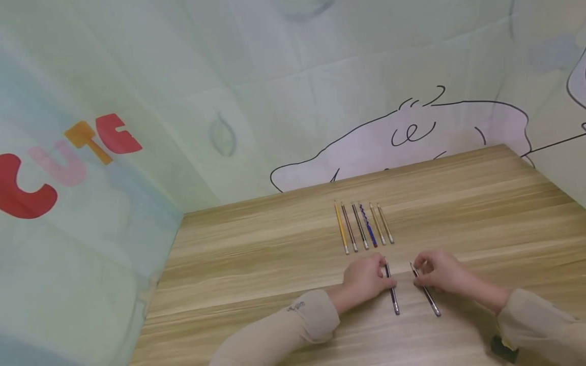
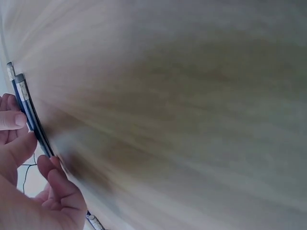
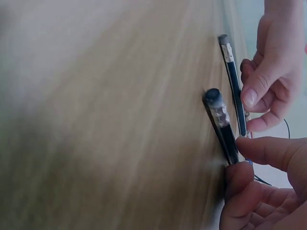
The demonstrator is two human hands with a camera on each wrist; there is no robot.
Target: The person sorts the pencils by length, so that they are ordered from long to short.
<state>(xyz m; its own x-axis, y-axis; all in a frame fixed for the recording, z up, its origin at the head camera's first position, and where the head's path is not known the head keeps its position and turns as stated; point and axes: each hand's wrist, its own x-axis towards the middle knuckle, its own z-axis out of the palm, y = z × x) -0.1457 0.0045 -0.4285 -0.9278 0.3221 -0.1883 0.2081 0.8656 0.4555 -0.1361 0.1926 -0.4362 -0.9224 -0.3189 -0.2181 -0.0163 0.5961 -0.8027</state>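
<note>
Two dark pencils with metal ferrules and dark erasers lie on the wooden table, eraser ends toward me. My left hand (image 1: 363, 276) pinches the left dark pencil (image 1: 392, 294) near its upper half with thumb and fingers. A short gap to the right, my right hand (image 1: 443, 272) holds the other dark pencil (image 1: 429, 298) near its pointed end. In the right wrist view, that pencil (image 3: 224, 123) sits between the right thumb and fingers, and the left hand (image 3: 276, 72) is on its pencil (image 3: 233, 79) behind.
Beyond the hands lies a row of pencils: a yellow one (image 1: 341, 229), a dark red one (image 1: 349, 227), a black one (image 1: 360, 227), a blue patterned one (image 1: 369, 229) and two tan ones (image 1: 378, 225). A printed curtain (image 1: 229, 76) hangs behind the table (image 1: 220, 264). A dark object (image 1: 503, 349) shows under the right sleeve.
</note>
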